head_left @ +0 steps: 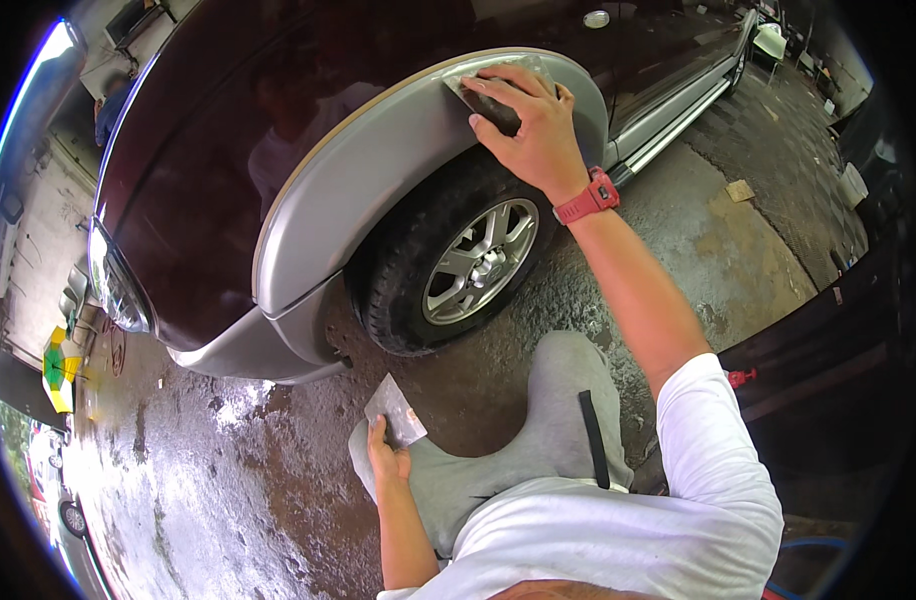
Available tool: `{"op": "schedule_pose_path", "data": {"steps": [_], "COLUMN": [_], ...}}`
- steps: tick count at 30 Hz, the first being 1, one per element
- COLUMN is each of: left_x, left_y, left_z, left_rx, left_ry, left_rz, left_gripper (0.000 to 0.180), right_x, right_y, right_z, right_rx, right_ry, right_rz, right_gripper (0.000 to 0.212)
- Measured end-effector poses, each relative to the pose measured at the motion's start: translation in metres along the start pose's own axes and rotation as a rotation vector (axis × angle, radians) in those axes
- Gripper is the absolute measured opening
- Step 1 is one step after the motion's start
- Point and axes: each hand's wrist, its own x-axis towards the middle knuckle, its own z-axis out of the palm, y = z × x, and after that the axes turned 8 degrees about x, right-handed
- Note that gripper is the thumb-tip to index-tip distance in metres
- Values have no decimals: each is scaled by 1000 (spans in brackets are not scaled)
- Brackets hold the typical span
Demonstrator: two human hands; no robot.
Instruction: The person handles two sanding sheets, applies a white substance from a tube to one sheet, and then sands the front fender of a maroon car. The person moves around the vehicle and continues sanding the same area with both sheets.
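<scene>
My right hand is up at the silver wheel-arch trim of a dark maroon car. Between its thumb and fingers is a thin flat dark plate, pressed against the upper part of the trim; the fingers partly cover it. Greyish smears show on the trim around the fingertips. Low down, near my left knee, my left hand grips a flat grey angular plate, like a filler spreader, with its thumb on top. A pinkish-orange mark shows near that plate's edge.
Below the arch stands the front wheel, with a silver alloy rim. My grey-trousered knees are bent beside it on wet, stained concrete. A yellow-green umbrella is at far left. A small tan block lies right of the car.
</scene>
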Motion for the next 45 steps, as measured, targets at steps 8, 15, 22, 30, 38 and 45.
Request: {"op": "schedule_pose_path", "data": {"steps": [8,15,22,30,38,45], "left_x": [-2,4,-2,1,1,-2], "left_y": [1,0,4,3,-1,1], "left_z": [3,0,12,9,3,4], "left_rx": [22,14,40,51,28,14], "left_ry": [29,-19,21,39,29,-10], "left_rz": [-6,2,-8,-25,-9,13], "left_gripper": [53,53,53,54,57,51], "right_x": [-2,3,-7,-3,9,10], "right_y": [7,11,8,-26,-19,-53], "right_z": [10,3,5,-29,-32,-19], "right_rx": [20,101,6,192,175,256], "right_ry": [13,44,-27,-206,-324,-388], "right_rz": [26,54,5,-202,-179,-283], "right_gripper": [37,38,40,46,44,40]}}
